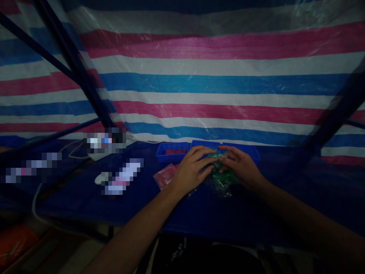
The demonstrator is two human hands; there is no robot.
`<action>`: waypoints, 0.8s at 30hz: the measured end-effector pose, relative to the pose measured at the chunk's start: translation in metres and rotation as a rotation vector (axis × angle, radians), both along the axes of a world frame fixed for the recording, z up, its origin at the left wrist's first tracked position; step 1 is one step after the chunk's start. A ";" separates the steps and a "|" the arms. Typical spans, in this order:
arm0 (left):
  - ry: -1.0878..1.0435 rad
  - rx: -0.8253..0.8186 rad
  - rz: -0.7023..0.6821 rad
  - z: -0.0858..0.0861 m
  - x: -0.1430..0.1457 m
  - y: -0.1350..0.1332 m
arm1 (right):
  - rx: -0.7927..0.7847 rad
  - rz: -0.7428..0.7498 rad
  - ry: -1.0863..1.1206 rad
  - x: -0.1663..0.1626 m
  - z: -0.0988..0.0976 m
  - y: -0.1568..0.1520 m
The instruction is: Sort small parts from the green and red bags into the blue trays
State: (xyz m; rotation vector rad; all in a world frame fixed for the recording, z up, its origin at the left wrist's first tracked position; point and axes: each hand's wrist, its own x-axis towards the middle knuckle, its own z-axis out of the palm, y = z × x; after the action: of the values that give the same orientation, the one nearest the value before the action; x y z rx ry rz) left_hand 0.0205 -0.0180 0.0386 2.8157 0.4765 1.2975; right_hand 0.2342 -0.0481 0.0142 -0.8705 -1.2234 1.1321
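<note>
Both my hands meet over a small heap of green clear-plastic packets on the blue table. My left hand comes in from the left, its bent fingertips pinching the left edge of the crinkled green plastic. From the other side, my right hand has curled fingers and thumb on the same plastic. What lies under the fingertips is partly hidden. Beside my left wrist is a red clear-plastic packet, partly covered by that hand. Behind the hands stand a left blue bin with something red inside, a middle blue bin and a right blue bin.
On the left of the blue table are a white oval object, a blurred-out strip and a power strip with cables. Dark metal posts frame a striped plastic sheet behind. Something orange lies low at left.
</note>
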 end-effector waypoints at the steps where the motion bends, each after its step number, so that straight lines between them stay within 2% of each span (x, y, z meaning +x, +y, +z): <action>1: -0.005 0.005 -0.005 0.000 0.000 0.001 | -0.001 0.003 0.006 0.000 0.001 -0.001; 4: -0.021 -0.016 -0.003 0.000 -0.001 0.001 | -0.023 0.015 0.005 -0.001 0.003 -0.003; 9: -0.120 -0.074 0.061 -0.001 -0.002 -0.002 | -0.050 0.130 -0.035 -0.001 0.007 -0.006; 16: -0.173 -0.169 0.046 -0.001 0.000 -0.006 | -0.019 0.144 -0.240 -0.003 0.005 -0.009; 20: -0.170 -0.173 0.014 0.003 0.000 -0.007 | -0.041 0.119 -0.212 -0.002 0.003 -0.009; 24: -0.078 -0.122 -0.047 0.004 0.000 -0.007 | -0.134 0.126 -0.122 -0.003 0.001 -0.008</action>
State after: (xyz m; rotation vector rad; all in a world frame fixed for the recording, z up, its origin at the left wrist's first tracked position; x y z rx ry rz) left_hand 0.0210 -0.0255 0.0422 2.6506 0.4673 1.3162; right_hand 0.2316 -0.0561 0.0153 -0.9862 -1.3288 1.2899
